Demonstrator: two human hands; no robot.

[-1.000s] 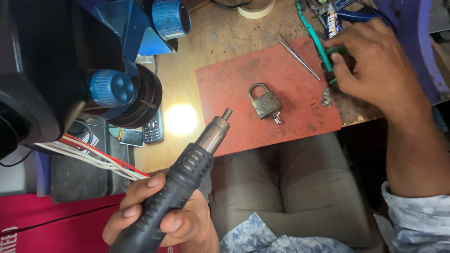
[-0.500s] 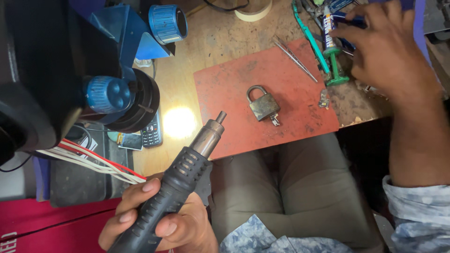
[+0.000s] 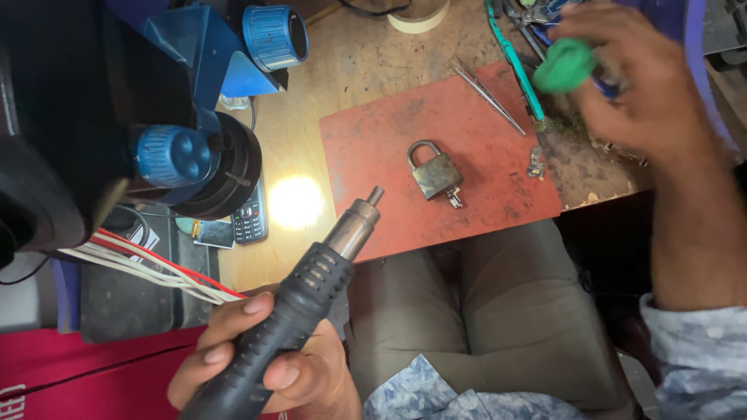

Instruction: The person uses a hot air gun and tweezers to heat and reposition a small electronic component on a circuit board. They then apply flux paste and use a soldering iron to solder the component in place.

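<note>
At the bottom edge, around seven o'clock, the left hand (image 3: 257,365) wraps its fingers tight about the black handle of a hot-air gun (image 3: 299,311). The gun slants up toward one o'clock, and its metal nozzle (image 3: 356,225) hangs over the near edge of the red mat (image 3: 373,148). Below the gun lies the person's lap (image 3: 482,311) in olive trousers, with a patterned blue shirt hem at six o'clock.

On the mat, near the middle of the view, a brass padlock (image 3: 434,173) lies flat, shackle pointing to eleven o'clock, with a small key (image 3: 454,198) in its base. It lies apart from the nozzle, up and to the right of it. At nine o'clock from the padlock a bright spot of light falls on the wooden bench (image 3: 350,62), and just left of that lies a small keypad phone (image 3: 250,222). A microscope (image 3: 194,148) with blue knobs fills the left side, with red and white wires (image 3: 148,264) beneath it.

Farther off, tweezers (image 3: 486,93) lie across the mat's far edge at one o'clock. At two o'clock the right hand (image 3: 646,85) closes its fingers on a green-handled tool (image 3: 564,66) above a clutter of tools; motion blur hides what kind of tool it is. A roll of tape (image 3: 420,15) sits at twelve o'clock.
</note>
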